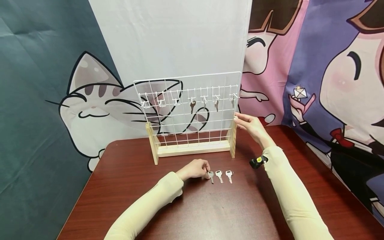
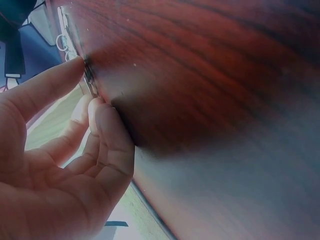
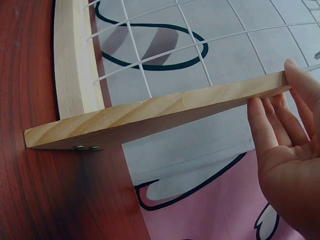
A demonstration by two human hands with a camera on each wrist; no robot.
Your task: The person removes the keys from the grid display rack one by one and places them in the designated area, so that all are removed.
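Note:
A row of three silver keys lies on the table, and my left hand (image 1: 195,169) is at the leftmost key (image 1: 211,174). Its fingertips pinch that key at the edge in the left wrist view, where the key (image 2: 89,75) shows only as a thin dark sliver. The middle key (image 1: 219,174) and the right key (image 1: 229,174) lie just beside it. My right hand (image 1: 254,128) holds the top of the rack's right wooden post (image 3: 175,102), thumb on one side and fingers on the other. The white wire grid rack (image 1: 187,120) stands upright behind the keys.
White hooks line the grid; several on the right carry keys, including a brownish key (image 1: 193,106), while the left hook (image 1: 161,102) carries none. A wooden crossbar (image 1: 193,149) joins the posts. The reddish-brown table (image 1: 222,213) meets a printed cloth backdrop (image 1: 174,36).

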